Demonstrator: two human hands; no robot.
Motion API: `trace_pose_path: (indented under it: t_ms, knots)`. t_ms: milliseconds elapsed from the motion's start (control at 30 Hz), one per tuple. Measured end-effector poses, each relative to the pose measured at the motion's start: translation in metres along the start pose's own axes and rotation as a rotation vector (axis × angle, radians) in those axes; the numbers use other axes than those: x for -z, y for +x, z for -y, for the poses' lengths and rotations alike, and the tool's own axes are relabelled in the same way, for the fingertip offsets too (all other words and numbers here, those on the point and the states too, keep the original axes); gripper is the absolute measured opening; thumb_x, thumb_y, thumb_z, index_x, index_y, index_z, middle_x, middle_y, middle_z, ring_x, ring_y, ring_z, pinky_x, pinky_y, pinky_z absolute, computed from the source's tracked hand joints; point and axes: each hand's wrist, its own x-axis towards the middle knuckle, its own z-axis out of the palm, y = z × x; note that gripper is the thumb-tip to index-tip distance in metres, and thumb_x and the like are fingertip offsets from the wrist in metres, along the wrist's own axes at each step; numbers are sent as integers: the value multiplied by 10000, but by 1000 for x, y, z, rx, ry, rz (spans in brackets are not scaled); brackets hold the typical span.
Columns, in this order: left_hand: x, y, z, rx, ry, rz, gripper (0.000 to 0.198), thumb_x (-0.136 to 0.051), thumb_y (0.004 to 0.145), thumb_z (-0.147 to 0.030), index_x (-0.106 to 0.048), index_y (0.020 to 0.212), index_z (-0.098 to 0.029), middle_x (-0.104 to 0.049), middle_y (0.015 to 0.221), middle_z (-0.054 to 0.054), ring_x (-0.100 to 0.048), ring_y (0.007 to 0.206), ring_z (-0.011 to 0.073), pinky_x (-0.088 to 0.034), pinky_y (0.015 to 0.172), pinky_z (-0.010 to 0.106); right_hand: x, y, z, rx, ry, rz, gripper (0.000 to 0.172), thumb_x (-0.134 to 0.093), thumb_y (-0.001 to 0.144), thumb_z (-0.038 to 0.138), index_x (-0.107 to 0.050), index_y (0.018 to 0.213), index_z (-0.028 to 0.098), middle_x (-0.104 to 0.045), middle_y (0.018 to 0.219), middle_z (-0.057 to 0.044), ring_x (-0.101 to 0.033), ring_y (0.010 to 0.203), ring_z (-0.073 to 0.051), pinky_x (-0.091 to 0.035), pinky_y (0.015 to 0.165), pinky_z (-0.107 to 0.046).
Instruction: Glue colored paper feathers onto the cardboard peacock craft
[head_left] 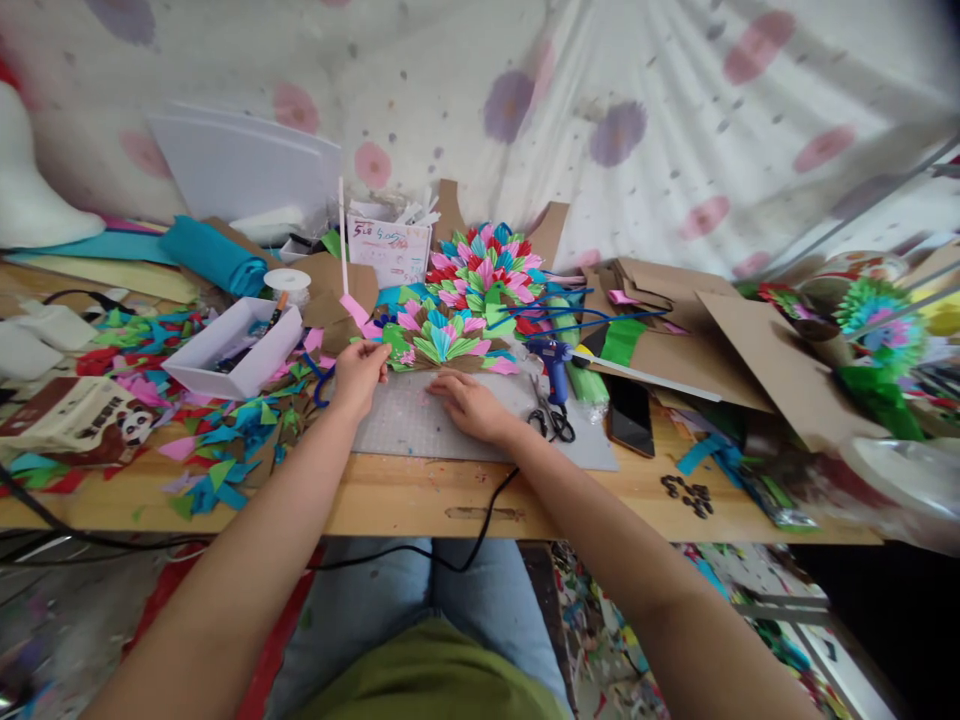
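My left hand (361, 378) is pinched at the left end of a pleated paper decoration, its fingertips at a green paper piece (395, 342). The decoration (444, 342) has fanned blue, pink and green paper petals and lies at the back of the grey cutting mat (409, 425). My right hand (471, 405) rests low over the mat, fingers stretched toward the decoration's front brown edge; whether they touch it I cannot tell. Behind lies a larger bunch of red, green, pink and blue paper petals (487, 262). A blue glue gun (555, 368) and scissors (537, 402) lie to the right.
Colourful paper scraps (225, 450) cover the table's left side around a white open box (232, 350). A phone (631, 415), cardboard sheets (780, 360) and small dark pieces (687, 494) lie on the right. A black cord (491, 510) crosses the table's front edge.
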Motion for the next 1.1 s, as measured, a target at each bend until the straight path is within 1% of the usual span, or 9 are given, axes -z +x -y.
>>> trace_pose_path:
  t_ms: [133, 267, 367, 467, 667, 767, 867, 1000, 1100]
  knots:
    - [1, 1, 2, -5, -10, -3, 115, -629, 619, -184, -516, 614, -162, -458, 474, -61, -403, 398, 52, -278, 362, 169, -1, 6, 1, 35, 80, -2, 428, -433, 705, 5, -530, 1069, 207, -640, 1135, -55, -486, 1183, -166, -374, 990, -351]
    - [3, 1, 3, -9, 2, 12, 107, -623, 634, -187, -522, 610, -160, -452, 454, -60, -401, 398, 54, -290, 374, 170, 9, 6, -6, -30, 182, -7, 441, -382, 651, -19, -546, 997, 198, -712, 971, -22, -585, 1031, -153, -368, 958, -364]
    - [2, 1, 2, -14, 10, 21, 101, -621, 640, -192, -528, 616, -161, -454, 459, -59, -406, 402, 55, -289, 380, 172, 13, 3, -12, -56, 239, 57, 419, -361, 621, -25, -559, 919, 193, -731, 872, -8, -624, 929, -142, -359, 945, -367]
    - [1, 1, 2, -9, 11, 6, 101, -624, 637, -193, -530, 619, -161, -455, 470, -58, -412, 406, 56, -285, 377, 171, 8, 6, -15, -61, 294, 94, 430, -361, 600, -24, -559, 915, 193, -733, 882, -6, -628, 943, -134, -354, 954, -364]
    - [1, 1, 1, 9, 6, -2, 98, -622, 634, -174, -527, 614, -160, -453, 461, -59, -398, 388, 50, -278, 368, 170, -5, 21, -17, -95, 479, 5, 437, -348, 588, -15, -543, 931, 172, -728, 906, -55, -651, 944, -152, -404, 916, -364]
    - [1, 1, -1, 11, 8, -5, 111, -620, 643, -181, -517, 605, -162, -447, 441, -62, -386, 374, 48, -283, 368, 169, -4, 21, -16, -73, 567, 56, 422, -332, 581, -11, -545, 901, 163, -729, 861, -57, -670, 889, -155, -440, 865, -344]
    - [1, 1, -1, 9, 4, -10, 115, -618, 642, -173, -511, 602, -162, -452, 446, -62, -389, 374, 46, -282, 364, 168, -2, 18, -14, -40, 519, 101, 392, -341, 583, -6, -564, 859, 160, -731, 818, -53, -675, 852, -157, -427, 888, -355]
    - [1, 0, -1, 5, 10, -6, 119, -619, 645, -175, -510, 598, -161, -451, 440, -62, -386, 371, 47, -284, 366, 172, -4, 19, -11, -67, 426, -7, 426, -344, 582, -12, -565, 905, 155, -731, 869, -65, -660, 916, -162, -386, 933, -382]
    - [1, 0, -1, 6, 9, 0, 116, -620, 646, -177, -515, 601, -159, -450, 434, -62, -386, 370, 48, -287, 368, 172, -6, 21, -7, -38, 436, 15, 438, -337, 589, -21, -562, 922, 152, -731, 884, -67, -657, 924, -159, -373, 937, -388]
